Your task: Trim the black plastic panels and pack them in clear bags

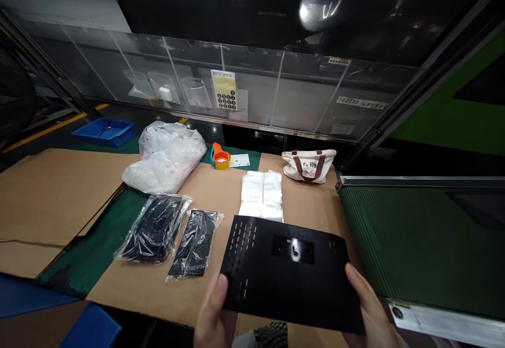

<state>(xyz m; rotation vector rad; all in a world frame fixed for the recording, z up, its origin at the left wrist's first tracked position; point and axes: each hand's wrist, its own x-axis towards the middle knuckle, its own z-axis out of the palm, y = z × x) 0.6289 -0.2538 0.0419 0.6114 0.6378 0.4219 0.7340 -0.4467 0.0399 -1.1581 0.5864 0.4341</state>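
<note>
A flat black panel (292, 290) with rows of small slots and a recessed rectangle is held above the cardboard-covered table. My left hand (215, 314) grips its left edge, thumb on top. At the panel's right edge is my right hand (371, 306), its thumb also on the upper face. The fingers underneath are hidden. Just beyond the panel lies a stack of clear plastic bags (262, 192), partly covered by it. To the left, two black items in clear wrap rest on the cardboard, a larger one (155, 227) and a narrower one (194, 245).
A white plastic bag (165, 156), an orange tape dispenser (220, 157), a label sheet (240, 160) and a cloth bag (310, 166) stand toward the back. A blue tray (105, 131) is at the far left. The green conveyor (426, 242) borders the table's right side.
</note>
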